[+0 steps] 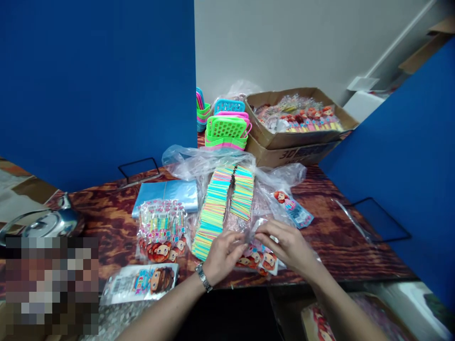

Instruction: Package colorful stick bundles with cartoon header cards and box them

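1. Packet (142, 283) with a printed doll lies flat at the near edge of the worktop (106, 232), just beside the left forearm (170, 296); a careless sweep of that arm could push it off.
2. Left hand (223, 255) and right hand (289, 246) come close together over clear film (261, 222), which sits between them, just this side of the sticks (213, 203). Both sets of fingers are bent inward at it; from here I can't tell whether either is truly pinching. Stuff that thin could slip or tear if tugged crookedly.
3. Doll packs (269, 261) overlap beneath the hands; a dragging palm could scatter them.
4. Filled packets (161, 232) are heaped to the left, and a bump might slide the top ones.
5. Those sticks lie in two long rows on loose plastic (185, 156); a snag on it could muddle them.
6. Blue sleeves (174, 193) sit left of the rows, a lone packet (295, 210) right.
7. Stacked baskets (226, 130) and a full, open carton (302, 138) stand farthest; a jolt might topple the stack.
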Demonstrator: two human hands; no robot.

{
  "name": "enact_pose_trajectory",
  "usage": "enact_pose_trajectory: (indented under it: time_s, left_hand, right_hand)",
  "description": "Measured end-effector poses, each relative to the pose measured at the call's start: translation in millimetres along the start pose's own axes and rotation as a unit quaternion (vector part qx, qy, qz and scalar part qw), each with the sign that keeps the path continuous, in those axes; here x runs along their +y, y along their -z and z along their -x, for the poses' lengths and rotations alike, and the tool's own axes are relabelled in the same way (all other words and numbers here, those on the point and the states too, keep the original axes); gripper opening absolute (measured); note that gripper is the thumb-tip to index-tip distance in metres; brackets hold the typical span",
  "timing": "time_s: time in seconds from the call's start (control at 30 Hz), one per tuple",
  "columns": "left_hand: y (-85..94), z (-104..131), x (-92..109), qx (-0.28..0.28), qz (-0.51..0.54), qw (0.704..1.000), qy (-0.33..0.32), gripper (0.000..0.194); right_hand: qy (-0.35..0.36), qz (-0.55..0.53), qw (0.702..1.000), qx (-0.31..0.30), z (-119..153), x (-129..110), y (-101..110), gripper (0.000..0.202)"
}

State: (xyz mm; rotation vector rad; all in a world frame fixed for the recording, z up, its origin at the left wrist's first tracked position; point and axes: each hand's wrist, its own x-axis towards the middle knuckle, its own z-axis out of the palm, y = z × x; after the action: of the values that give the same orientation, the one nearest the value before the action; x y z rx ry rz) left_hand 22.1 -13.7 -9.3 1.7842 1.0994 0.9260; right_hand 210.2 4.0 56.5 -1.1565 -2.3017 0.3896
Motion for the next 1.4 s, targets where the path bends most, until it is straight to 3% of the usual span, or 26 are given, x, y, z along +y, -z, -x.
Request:
enact_pose_trajectory:
  time_s: [0.13, 0.23, 0.33, 0.4, 0.43, 0.47, 0.53, 0.67, 0.83, 1.13, 1.3, 1.4]
  left_hand:
    - [1.7, 5, -3, -0.037, 0.05, 0.997, 0.054, 0.019]
    - [9.0, 12, -11, -0.008, 0.041, 0.993, 0.106, 0.017]
    - [15.0, 19, -18, 0.034, 0.054, 0.989, 0.137, 0.022]
    - [16.7, 24, -20, 0.044, 0.074, 0.986, 0.146, 0.023]
    - [16.8, 26, -20, 0.043, 0.084, 0.984, 0.153, 0.023]
    - [16.5, 28, -19, 0.039, 0.094, 0.982, 0.16, 0.023]
    - [15.6, 32, -17, 0.031, 0.111, 0.979, 0.17, 0.022]
    - [16.0, 36, -15, 0.025, 0.129, 0.974, 0.185, 0.021]
    - [19.0, 37, -16, 0.023, 0.128, 0.971, 0.202, 0.02]
    - [17.3, 37, -16, 0.031, 0.147, 0.968, 0.2, 0.022]
    - [18.6, 36, -15, 0.041, 0.161, 0.964, 0.207, 0.022]
    - [20.4, 35, -16, 0.054, 0.158, 0.965, 0.203, 0.022]
  right_hand:
    - [0.009, -0.016, 1.0, 0.018, 1, -12, -14, 0.015]
    - [-0.003, -0.087, 0.996, -0.027, 3, -5, -25, 0.015]
    - [-0.052, -0.15, 0.984, -0.08, -4, 17, -39, 0.025]
    - [-0.092, -0.07, 0.991, -0.069, -14, 38, -53, 0.033]
    - [-0.116, 0.043, 0.99, -0.067, -19, 48, -62, 0.034]
    - [-0.137, 0.169, 0.973, -0.077, -25, 57, -71, 0.034]
    - [-0.146, 0.241, 0.955, -0.093, -34, 71, -90, 0.036]
    - [-0.133, 0.292, 0.94, -0.115, -39, 81, -114, 0.032]
    - [-0.114, 0.312, 0.933, -0.135, -35, 83, -117, 0.03]
    - [-0.173, 0.217, 0.953, -0.121, -42, 89, -112, 0.021]
    - [-0.228, 0.062, 0.968, -0.084, -42, 88, -101, 0.017]
    - [-0.248, -0.073, 0.965, -0.052, -36, 78, -95, 0.025]
